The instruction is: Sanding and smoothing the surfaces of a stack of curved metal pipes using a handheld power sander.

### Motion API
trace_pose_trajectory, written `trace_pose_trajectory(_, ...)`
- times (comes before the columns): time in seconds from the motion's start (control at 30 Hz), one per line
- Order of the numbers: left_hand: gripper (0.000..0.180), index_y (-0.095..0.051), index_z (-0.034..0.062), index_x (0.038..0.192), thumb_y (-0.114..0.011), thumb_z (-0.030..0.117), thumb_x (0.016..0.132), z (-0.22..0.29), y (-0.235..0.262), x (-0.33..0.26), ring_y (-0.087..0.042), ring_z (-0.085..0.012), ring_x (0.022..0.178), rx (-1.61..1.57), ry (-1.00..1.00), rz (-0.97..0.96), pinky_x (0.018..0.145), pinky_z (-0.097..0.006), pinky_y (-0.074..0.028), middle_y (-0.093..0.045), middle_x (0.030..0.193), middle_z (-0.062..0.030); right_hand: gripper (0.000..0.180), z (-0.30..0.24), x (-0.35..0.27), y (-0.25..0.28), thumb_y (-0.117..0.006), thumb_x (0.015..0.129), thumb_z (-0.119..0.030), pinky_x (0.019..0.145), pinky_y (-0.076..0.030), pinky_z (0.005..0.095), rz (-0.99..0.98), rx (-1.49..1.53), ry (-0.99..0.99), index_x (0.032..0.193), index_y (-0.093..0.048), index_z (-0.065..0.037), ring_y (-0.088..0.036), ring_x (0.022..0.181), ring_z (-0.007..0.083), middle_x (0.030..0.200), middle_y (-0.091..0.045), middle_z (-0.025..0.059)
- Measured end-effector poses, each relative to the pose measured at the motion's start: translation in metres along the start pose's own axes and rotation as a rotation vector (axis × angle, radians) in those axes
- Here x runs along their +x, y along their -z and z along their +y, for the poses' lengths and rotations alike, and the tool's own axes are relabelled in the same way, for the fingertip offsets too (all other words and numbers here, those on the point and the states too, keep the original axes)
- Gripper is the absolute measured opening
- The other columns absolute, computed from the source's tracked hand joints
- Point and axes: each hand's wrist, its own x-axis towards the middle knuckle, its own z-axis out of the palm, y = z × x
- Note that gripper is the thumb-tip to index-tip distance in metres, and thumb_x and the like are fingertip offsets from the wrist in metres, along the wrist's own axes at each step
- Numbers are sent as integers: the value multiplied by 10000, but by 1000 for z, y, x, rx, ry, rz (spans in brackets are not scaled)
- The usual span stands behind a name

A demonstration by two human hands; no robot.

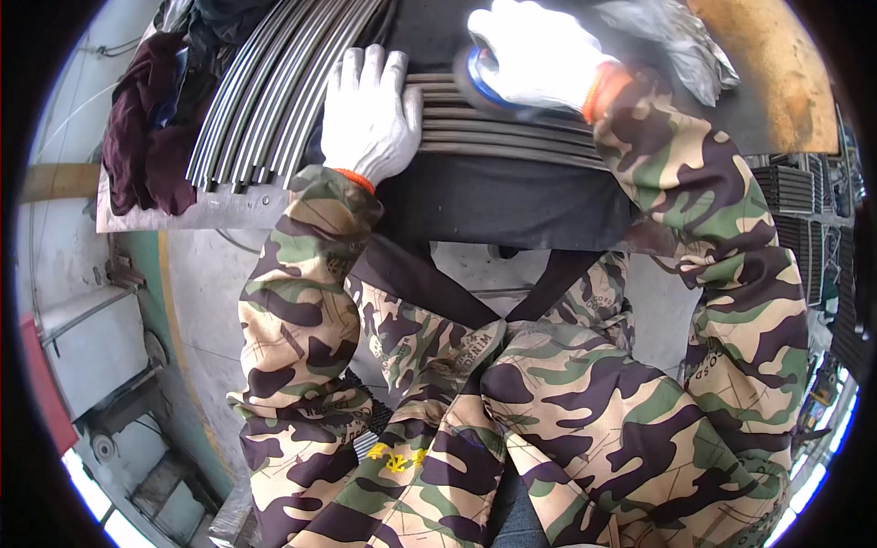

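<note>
The white-gloved left hand presses flat on a row of grey metal rods lying across a dark workbench; the white-gloved right hand grips a blue-rimmed round grinding tool against them.

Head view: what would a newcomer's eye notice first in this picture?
First come the two white gloves at the top: the left hand lies flat on a row of grey metal bars, and the right hand grips a blue round tool pressed to them. Camouflage sleeves fill the lower half. A bundle of long steel rods runs upper left, beside a dark red cloth.
</note>
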Motion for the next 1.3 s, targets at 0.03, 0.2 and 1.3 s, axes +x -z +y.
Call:
trace_pose_trajectory(0.03, 479, -621, 8, 1408, -617, 277, 1012, 6, 8, -1, -504, -438, 1374, -38, 52, -125, 1183, -541, -382, -593, 1444, -231, 254, -3, -3, 2, -625, 934, -285, 746, -579, 548, -16, -27, -9, 1025, -687, -56, -697, 871, 434, 971, -677, 229)
trace_pose_trajectory(0.2, 462, -634, 19, 1385, -620, 279, 1004, -9, 9, 2, -542, -421, 1315, 42, 36, -91, 1158, -532, -396, -623, 1386, -215, 226, -24, 0, 2, -638, 927, -270, 720, -583, 532, 72, 1, 69, 1012, -681, -65, -698, 850, 411, 941, -666, 212)
trace_pose_trajectory(1.3, 469, -623, 7, 1400, -580, 311, 1046, -12, -15, 16, -543, -427, 1333, 98, -72, -21, 1163, -546, -394, -628, 1419, -236, 202, -12, -4, -2, -654, 922, -259, 666, -565, 524, 186, -29, 97, 965, -665, -62, -691, 786, 400, 885, -658, 202)
